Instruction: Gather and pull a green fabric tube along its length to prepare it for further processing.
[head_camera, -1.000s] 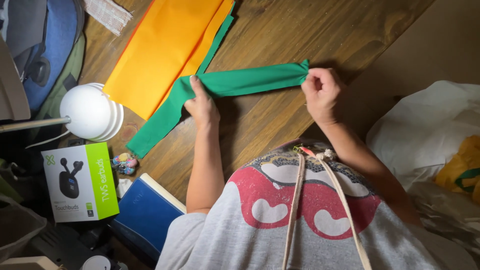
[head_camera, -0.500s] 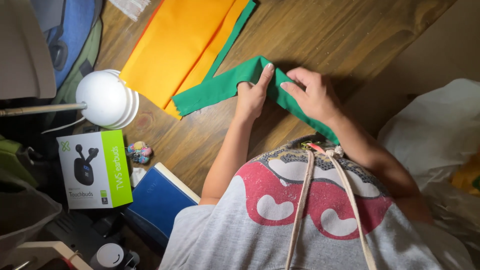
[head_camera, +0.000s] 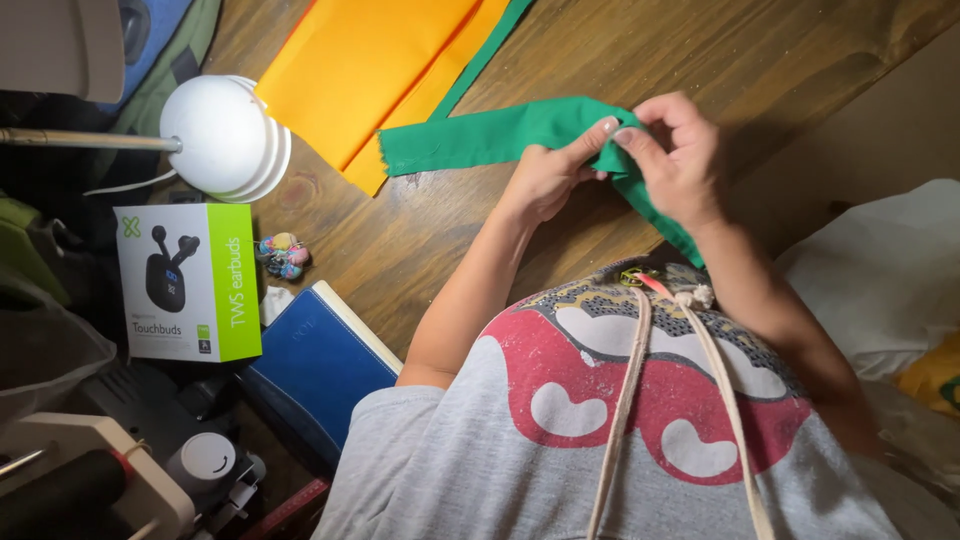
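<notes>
Head view, the only one. Both hands meet at about 1 o'clock over the wooden desk (head_camera: 420, 240), working a green strip (head_camera: 480, 140) of cloth. Left hand (head_camera: 545, 180): thumb and fingers pinched together on the strip near its fold, forearm running down toward 6 o'clock. Right hand (head_camera: 675, 160): fingers closed on the same strip just beside the left, fingertips nearly touching the left's, so the cloth is clamped between the two at one spot. From that spot one length of the strip runs out flat toward 9 o'clock, its free end lying on the desk against the orange cloth (head_camera: 380, 70); the other length drops from under the right hand toward 5 o'clock, ending near the person's chest. Judged: the close two-handed pinch keeps the fold lined up while the loose end rests on the desk to carry its own weight. Orange cloth lies spread at 11 to 12 o'clock, with a thin green edge showing along its right side. White lamp (head_camera: 225, 135) at 10 o'clock, well apart from the hands. Earbud box (head_camera: 190, 280), green and white, at 9 o'clock; small coloured charms (head_camera: 280, 255) just beside it. Blue book (head_camera: 320, 375) at 7 o'clock, near the left elbow. White bag (head_camera: 880, 280) at 3 o'clock, off the desk edge.
</notes>
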